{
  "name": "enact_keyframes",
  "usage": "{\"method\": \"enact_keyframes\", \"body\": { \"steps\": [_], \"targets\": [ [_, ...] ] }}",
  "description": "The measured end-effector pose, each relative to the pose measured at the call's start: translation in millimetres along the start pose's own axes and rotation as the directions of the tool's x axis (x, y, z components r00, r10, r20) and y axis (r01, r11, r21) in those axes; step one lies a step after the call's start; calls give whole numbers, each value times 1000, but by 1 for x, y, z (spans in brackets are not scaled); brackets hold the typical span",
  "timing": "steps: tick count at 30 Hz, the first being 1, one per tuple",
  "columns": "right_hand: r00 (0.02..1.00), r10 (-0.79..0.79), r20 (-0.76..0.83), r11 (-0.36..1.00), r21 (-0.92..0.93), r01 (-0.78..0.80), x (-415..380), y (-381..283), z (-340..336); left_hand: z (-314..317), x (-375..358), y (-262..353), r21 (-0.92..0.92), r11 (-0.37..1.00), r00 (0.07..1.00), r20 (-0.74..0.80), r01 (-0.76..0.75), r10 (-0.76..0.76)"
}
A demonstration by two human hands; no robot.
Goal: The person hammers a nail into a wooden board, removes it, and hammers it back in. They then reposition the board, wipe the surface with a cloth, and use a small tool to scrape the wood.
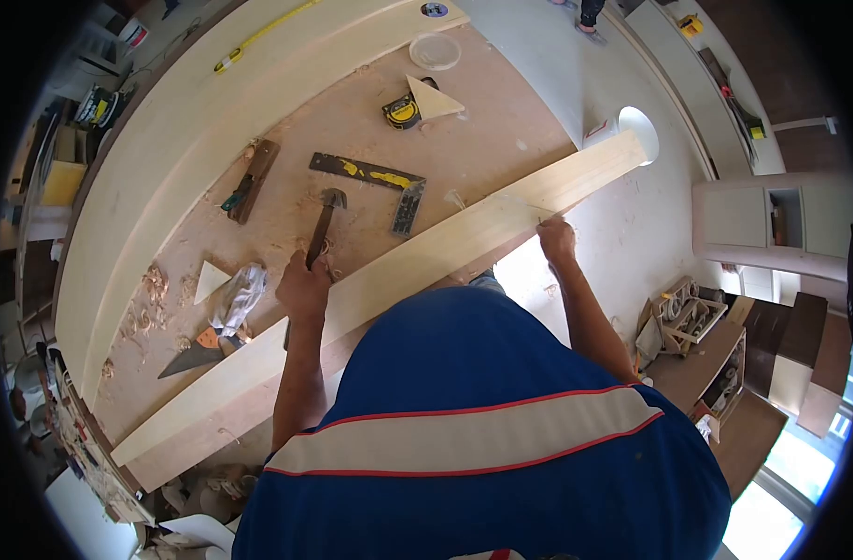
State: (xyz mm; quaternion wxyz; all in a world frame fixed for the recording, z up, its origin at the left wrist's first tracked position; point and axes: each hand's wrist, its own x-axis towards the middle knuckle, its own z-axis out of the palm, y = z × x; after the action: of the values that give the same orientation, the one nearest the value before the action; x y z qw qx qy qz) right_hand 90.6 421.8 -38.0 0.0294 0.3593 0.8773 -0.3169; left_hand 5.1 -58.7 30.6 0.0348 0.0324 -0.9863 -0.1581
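A long pale wooden board [417, 255] lies diagonally across the work table [277, 196]. My left hand [303, 285] is closed around the handle of a hammer [325, 219], whose head points away from me, just beyond the board's far edge. At the board's right part, my right hand [557, 241] is closed at its near edge; what its fingers pinch is too small to make out. Beyond the board lie a black square with yellow marks [370, 175], a wooden hand plane [253, 182] and a black and yellow tape measure [401, 114] touching a triangular wood piece [436, 99].
A crumpled cloth [239, 299] and a saw blade [191, 357] lie at the left among wood shavings [151, 289]. A white bucket [637, 131] stands by the board's far right end. A tool box [685, 315] is at the right. Another person's foot [590, 35] shows at the top.
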Motion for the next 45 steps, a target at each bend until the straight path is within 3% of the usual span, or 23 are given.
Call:
{"method": "enact_keyframes", "body": {
  "steps": [2,4,5,8,11,14,16,18,21,24,26,28,29,30,35,38,39,42,44,45],
  "targets": [
    [998,-21,-60,923,384,42,2,3,25,2,11,-7,64,997,999,0,-52,53],
    [987,156,31,858,491,-151,-18,-38,16,6,22,-14,142,982,992,-7,-122,125],
    [991,128,-34,898,429,-101,-21,-39,20,10,28,-17,189,968,985,-15,-163,169],
    [913,-318,-254,943,12,332,-34,-44,12,21,40,-17,230,952,976,-24,-204,215],
    [970,-188,-152,982,3,191,-33,-46,5,18,40,-1,210,928,939,-92,-306,331],
    [976,-207,74,906,-363,220,-38,-69,-2,26,26,31,93,871,866,-102,-482,490],
    [954,-197,227,840,-462,283,-36,-76,17,33,13,50,-19,819,817,-74,-574,572],
    [960,-174,221,856,-448,259,-41,-92,34,39,-4,68,-136,764,774,-37,-631,632],
    [883,-372,287,765,-444,467,-49,-114,48,46,-22,78,-196,763,780,-17,-616,625],
    [770,-535,348,715,-299,632,-53,-126,40,51,-29,77,-199,789,794,74,-582,604],
    [655,-670,349,657,-132,743,-52,-124,35,53,-32,74,-216,786,800,32,-579,599],
    [773,-582,255,734,-245,633,-38,-109,34,53,-31,70,-227,796,815,14,-562,579],
    [858,-456,234,770,-380,513,-28,-102,32,53,-30,68,-233,804,825,18,-547,565],
    [925,-373,73,827,-427,367,-28,-98,34,53,-31,65,-241,811,833,23,-533,553],
    [810,-436,391,710,-404,577,-48,-109,33,53,-35,67,-195,836,845,51,-514,532],
    [718,-513,471,811,-10,585,-42,-102,23,55,-34,69,-205,830,847,16,-518,532],
    [698,-570,433,758,-51,650,-42,-100,18,56,-35,68,-206,829,847,3,-519,531],
    [823,-533,194,679,-482,553,-27,-79,26,50,-30,69,-223,820,846,-40,-526,532],
    [804,-560,200,650,-496,576,-31,-74,30,56,-33,64,-71,856,857,29,-511,514],
    [764,-587,269,639,-425,641,-38,-77,33,55,-33,59,-94,863,863,58,-497,503]
  ]
}}
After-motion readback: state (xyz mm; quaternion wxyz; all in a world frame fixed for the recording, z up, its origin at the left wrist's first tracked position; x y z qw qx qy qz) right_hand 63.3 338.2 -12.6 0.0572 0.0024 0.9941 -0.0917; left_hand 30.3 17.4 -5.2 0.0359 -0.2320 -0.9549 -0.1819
